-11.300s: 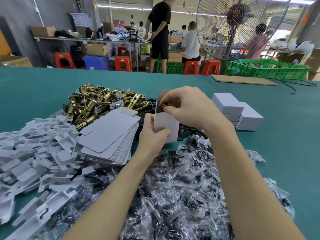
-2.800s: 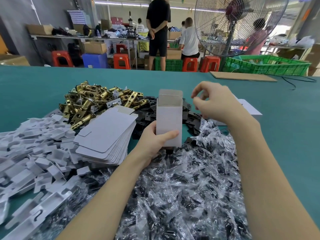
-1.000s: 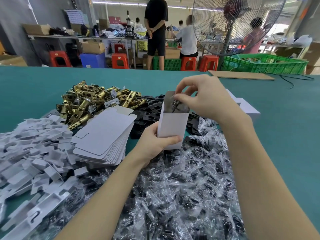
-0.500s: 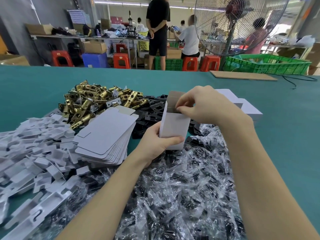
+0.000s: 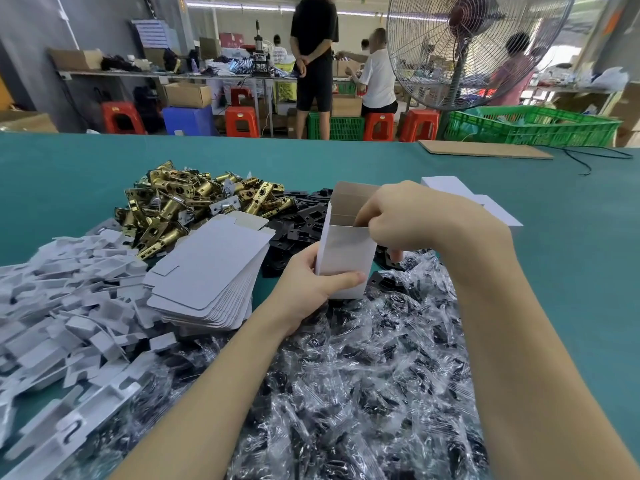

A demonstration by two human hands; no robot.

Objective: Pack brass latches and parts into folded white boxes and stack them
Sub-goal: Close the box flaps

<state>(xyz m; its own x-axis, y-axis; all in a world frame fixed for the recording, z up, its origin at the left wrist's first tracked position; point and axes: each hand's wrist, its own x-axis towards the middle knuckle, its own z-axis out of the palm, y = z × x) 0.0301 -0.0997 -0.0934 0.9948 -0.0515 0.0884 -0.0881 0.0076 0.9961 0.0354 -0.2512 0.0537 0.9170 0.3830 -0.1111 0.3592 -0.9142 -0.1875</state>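
Observation:
My left hand (image 5: 311, 282) grips an upright white box (image 5: 346, 252) by its lower part, thumb across the front. The box's top is open with its flap standing up at the back. My right hand (image 5: 412, 216) is at the opening with curled fingers dipping inside; the fingertips and anything they hold are hidden. A heap of brass latches (image 5: 194, 206) lies at the back left. Packed white boxes (image 5: 464, 195) sit behind my right wrist.
A stack of flat box blanks (image 5: 211, 268) lies left of the box, with white card inserts (image 5: 52, 306) further left. Black plates (image 5: 301, 220) and clear bags of small parts (image 5: 363, 375) lie around my arms. A cardboard sheet (image 5: 485, 148) and a cable (image 5: 595, 157) lie at the far right.
A second ago my right hand held a small bag of parts over the box's opening. Its fingers have since gone down into the box. My left hand keeps the box in place.

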